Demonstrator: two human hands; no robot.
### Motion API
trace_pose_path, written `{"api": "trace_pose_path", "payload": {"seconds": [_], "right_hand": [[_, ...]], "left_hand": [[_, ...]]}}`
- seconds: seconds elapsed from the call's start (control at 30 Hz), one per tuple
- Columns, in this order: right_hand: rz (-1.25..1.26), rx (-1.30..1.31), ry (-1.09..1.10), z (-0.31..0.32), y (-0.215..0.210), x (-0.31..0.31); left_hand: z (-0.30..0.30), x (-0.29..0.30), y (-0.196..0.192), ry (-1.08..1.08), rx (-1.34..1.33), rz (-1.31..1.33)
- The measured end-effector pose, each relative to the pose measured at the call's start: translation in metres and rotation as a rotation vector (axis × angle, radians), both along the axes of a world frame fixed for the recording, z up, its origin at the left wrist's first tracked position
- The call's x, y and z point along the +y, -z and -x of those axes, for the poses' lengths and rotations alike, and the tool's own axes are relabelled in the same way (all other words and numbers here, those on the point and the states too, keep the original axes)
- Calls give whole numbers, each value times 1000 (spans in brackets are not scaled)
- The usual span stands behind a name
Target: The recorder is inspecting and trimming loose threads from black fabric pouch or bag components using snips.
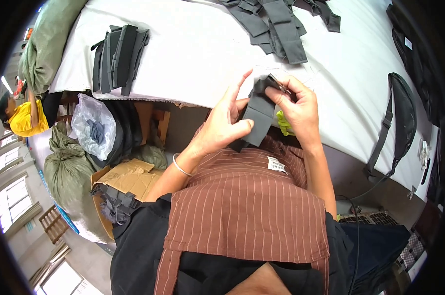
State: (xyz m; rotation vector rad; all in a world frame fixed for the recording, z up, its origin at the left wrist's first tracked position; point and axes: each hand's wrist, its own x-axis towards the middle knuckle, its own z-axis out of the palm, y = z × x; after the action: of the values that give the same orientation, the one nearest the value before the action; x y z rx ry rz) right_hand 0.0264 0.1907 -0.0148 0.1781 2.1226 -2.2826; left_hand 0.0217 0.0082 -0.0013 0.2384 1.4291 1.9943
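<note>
Both hands are at the table's near edge, in front of my body, on a folded dark grey fabric strip (260, 114). My left hand (227, 118) grips the strip's left side, thumb across its face and index finger raised. The thumb and fingers of my right hand (297, 101) pinch the strip's upper end. A small dark, shiny thing shows between those right fingers; its kind I cannot make out. Farther back on the table lies a loose heap of similar grey strips (276, 29). To the left is a neater stack of dark strips (118, 59).
The white-covered table (193, 54) spans the far side. A black waist bag (402, 118) lies at right. At left are a lined bin (92, 130), a cardboard box (129, 177) with dark scraps, and stuffed sacks (75, 187). A person in yellow (29, 118) is farther left.
</note>
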Motion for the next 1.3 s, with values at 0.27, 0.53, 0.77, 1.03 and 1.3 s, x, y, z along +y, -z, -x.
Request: {"api": "trace_pose_path", "payload": {"seconds": [0.27, 0.53, 0.77, 1.03, 1.3], "right_hand": [[460, -160, 32, 4, -6, 14], [-295, 751, 12, -4, -69, 6], [-341, 490, 26, -9, -23, 1], [-408, 406, -7, 2, -29, 8], [-690, 561, 69, 12, -51, 25]], "left_hand": [[1, -2, -4, -10, 48, 111], [18, 11, -57, -118, 461, 154], [19, 10, -19, -232, 112, 37], [26, 16, -18, -329, -9, 24], [27, 9, -3, -276, 117, 184]]}}
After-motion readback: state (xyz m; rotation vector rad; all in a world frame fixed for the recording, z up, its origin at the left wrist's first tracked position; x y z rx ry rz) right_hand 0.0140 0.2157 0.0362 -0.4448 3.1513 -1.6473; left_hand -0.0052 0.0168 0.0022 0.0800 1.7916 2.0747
